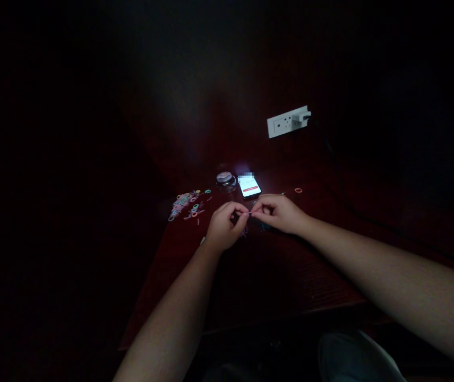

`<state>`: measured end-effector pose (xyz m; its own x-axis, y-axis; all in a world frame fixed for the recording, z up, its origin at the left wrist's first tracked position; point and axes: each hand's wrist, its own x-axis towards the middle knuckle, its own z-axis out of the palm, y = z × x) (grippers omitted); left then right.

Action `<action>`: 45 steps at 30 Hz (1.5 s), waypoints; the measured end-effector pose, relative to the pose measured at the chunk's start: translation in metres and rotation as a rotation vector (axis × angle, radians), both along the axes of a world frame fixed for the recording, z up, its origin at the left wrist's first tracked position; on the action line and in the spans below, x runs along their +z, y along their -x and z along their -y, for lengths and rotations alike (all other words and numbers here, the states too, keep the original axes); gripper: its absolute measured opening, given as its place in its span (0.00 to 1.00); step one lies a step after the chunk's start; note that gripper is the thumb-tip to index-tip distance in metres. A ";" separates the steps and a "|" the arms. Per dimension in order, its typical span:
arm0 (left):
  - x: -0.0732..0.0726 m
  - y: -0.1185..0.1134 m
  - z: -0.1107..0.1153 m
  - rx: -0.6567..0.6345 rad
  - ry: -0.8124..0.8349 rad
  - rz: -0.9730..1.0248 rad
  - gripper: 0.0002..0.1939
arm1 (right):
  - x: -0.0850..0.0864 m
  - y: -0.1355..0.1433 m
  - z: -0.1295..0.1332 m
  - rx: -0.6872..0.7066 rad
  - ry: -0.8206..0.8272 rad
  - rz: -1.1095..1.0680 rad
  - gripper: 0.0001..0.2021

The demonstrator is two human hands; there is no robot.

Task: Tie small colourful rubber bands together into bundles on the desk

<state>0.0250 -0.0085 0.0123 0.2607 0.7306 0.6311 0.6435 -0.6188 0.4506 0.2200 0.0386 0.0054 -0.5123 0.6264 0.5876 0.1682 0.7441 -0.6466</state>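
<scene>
My left hand (227, 225) and my right hand (277, 212) nearly meet over the dark red table (282, 281). Between their fingertips runs a small, thin pinkish-purple piece (250, 213), pinched at both ends; it is too small to make out fully. Below the fingertips lie some purple strands (244, 232), partly hidden by my left hand. Left of my hands, a pile of small coloured rings and strands (182, 205) is spread on the table, with a few loose rings (195, 206) beside it.
A lit phone (249, 185) lies just beyond my hands, beside a clear round jar (225, 181). An orange ring (298, 190) is at the right. On the wall is a white socket strip (288, 122) with a plug and dark cable. The table's left edge borders darkness.
</scene>
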 end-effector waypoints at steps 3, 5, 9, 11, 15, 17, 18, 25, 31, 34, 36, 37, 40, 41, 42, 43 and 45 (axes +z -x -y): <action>-0.001 0.002 -0.001 -0.005 0.023 -0.004 0.04 | -0.001 0.000 -0.001 -0.006 0.010 -0.002 0.08; -0.002 0.003 -0.002 -0.032 0.043 0.000 0.08 | -0.002 0.000 -0.001 0.001 0.016 0.002 0.07; -0.003 0.002 -0.003 -0.057 0.028 0.004 0.09 | -0.001 0.000 0.000 0.014 0.012 0.009 0.07; -0.003 0.001 -0.003 -0.058 0.009 0.003 0.09 | 0.000 -0.001 0.000 0.018 0.007 0.009 0.07; 0.000 0.000 -0.003 -0.082 -0.017 -0.011 0.08 | 0.000 0.000 0.001 0.027 0.009 0.001 0.08; 0.000 0.000 -0.004 -0.088 -0.021 -0.024 0.06 | -0.001 0.000 0.000 0.034 0.018 0.001 0.08; 0.001 0.001 -0.004 -0.086 -0.019 -0.030 0.04 | -0.001 0.000 0.000 0.039 0.021 0.005 0.08; -0.001 0.001 -0.003 -0.056 0.004 -0.036 0.00 | -0.002 0.000 0.001 0.060 0.026 0.021 0.09; -0.002 0.001 -0.003 -0.024 0.009 -0.013 0.00 | -0.001 0.000 0.002 0.046 0.014 0.029 0.09; -0.001 0.002 -0.004 -0.011 -0.015 -0.006 0.00 | 0.000 0.000 0.003 0.042 0.022 0.020 0.08; 0.000 0.003 -0.003 -0.001 -0.023 -0.003 0.00 | 0.001 -0.001 0.003 0.037 0.032 0.012 0.08; 0.000 0.003 -0.003 0.001 -0.025 -0.004 0.00 | 0.001 -0.001 0.003 0.034 0.038 0.007 0.08; 0.002 0.003 -0.002 0.007 -0.035 -0.009 0.01 | 0.001 -0.002 0.002 0.035 0.059 -0.001 0.08; 0.002 0.003 -0.001 0.010 -0.035 -0.009 0.01 | 0.000 -0.002 0.002 0.036 0.062 -0.002 0.08; 0.002 0.003 -0.001 0.013 -0.033 -0.009 0.01 | 0.000 -0.002 0.002 0.036 0.061 -0.001 0.08; 0.002 0.003 -0.001 0.016 -0.031 -0.009 0.02 | -0.001 -0.002 0.001 0.034 0.058 -0.001 0.08; 0.002 0.003 -0.001 0.022 -0.026 -0.008 0.03 | -0.001 -0.002 0.001 0.026 0.051 -0.002 0.08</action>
